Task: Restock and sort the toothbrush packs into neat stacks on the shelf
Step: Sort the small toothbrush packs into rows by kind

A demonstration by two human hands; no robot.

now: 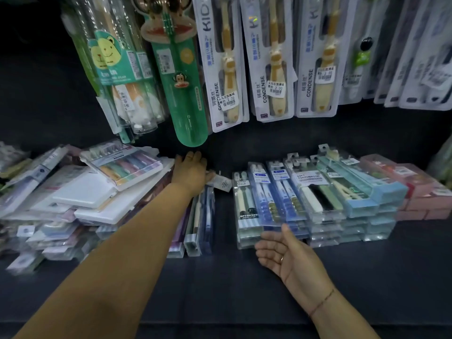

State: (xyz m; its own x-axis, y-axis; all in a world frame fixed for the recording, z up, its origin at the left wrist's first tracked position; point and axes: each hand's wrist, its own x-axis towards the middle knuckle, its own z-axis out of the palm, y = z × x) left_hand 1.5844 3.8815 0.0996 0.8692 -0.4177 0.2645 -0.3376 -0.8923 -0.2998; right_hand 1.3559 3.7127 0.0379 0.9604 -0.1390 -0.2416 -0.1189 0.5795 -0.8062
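A loose heap of toothbrush packs (80,192) lies on the left of the shelf (244,289), neat stacks (318,204) on its right (a few packs on edge (199,223) stand between them). Hanging packs (227,62) fill the wall behind.

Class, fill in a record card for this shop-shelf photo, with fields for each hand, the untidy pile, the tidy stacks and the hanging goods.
Untidy pile: mixed clear and white flat toothbrush packs, left
Tidy stacks: clear, light-blue and pink toothbrush packs in rows, right
Hanging goods: carded children's toothbrushes above
Left hand: reaches back, resting on clear packs standing on edge; grip unclear
Right hand: open, palm up, over the dark shelf before the tidy stacks
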